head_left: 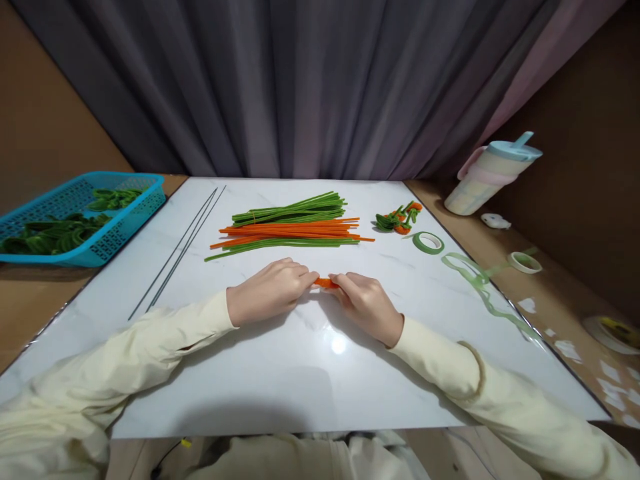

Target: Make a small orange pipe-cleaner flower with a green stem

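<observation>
Between my two hands, just above the white tabletop, is a short piece of orange pipe cleaner (327, 283). My left hand (275, 287) pinches its left end, and my right hand (367, 303) pinches the right end. Most of its shape is covered by the fingers. Beyond the hands lie orange pipe cleaners (295, 231) in a row. Green pipe cleaners (295, 210) sit behind them, with several more green ones in front. To the right is a small pile of finished-looking orange and green pipe cleaner pieces (399, 218).
A blue basket (83, 257) with green pipe cleaner shapes stands at left. Thin dark wires (175, 250) lie beside it. At right are a green tape roll (429, 243), a loose green ribbon (483, 293), a tumbler (487, 177) and a white roll (525, 262).
</observation>
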A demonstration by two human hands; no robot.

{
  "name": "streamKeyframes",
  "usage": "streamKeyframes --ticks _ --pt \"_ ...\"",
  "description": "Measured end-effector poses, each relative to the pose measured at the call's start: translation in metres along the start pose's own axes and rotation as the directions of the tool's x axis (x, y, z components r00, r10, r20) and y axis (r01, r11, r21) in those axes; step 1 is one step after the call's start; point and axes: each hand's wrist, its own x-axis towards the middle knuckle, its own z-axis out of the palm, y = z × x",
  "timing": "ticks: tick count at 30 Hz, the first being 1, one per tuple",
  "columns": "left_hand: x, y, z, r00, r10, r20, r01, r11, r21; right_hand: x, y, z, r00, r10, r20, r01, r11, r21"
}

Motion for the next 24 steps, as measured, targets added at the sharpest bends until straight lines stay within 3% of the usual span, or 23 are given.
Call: streamKeyframes --ticks 7,13,20,24 --pt "0.001 0.004 0.016 0.995 -0.098 -0.013 0.092 0.967 -0.238 0.003 -0.005 0.000 0.998 -0.042 0.037 0.041 0.999 0.021" --pt "0.002 0.010 0.016 0.976 -0.211 0.052 0.211 0.862 -0.461 0.006 -0.010 -0.001 0.981 -0.195 -0.007 0.194 0.978 -0.074" --pt "0.003 0.010 0.016 0.980 -0.169 0.107 0.199 0.756 -0.623 0.005 -0.011 -0.001 0.961 -0.275 0.014 0.275 0.959 -0.073" --pt "0.002 0.003 0.001 0.984 -0.013 0.179 0.129 0.745 -0.655 0.001 -0.012 -0.005 0.961 -0.277 0.000 0.277 0.961 -0.021"
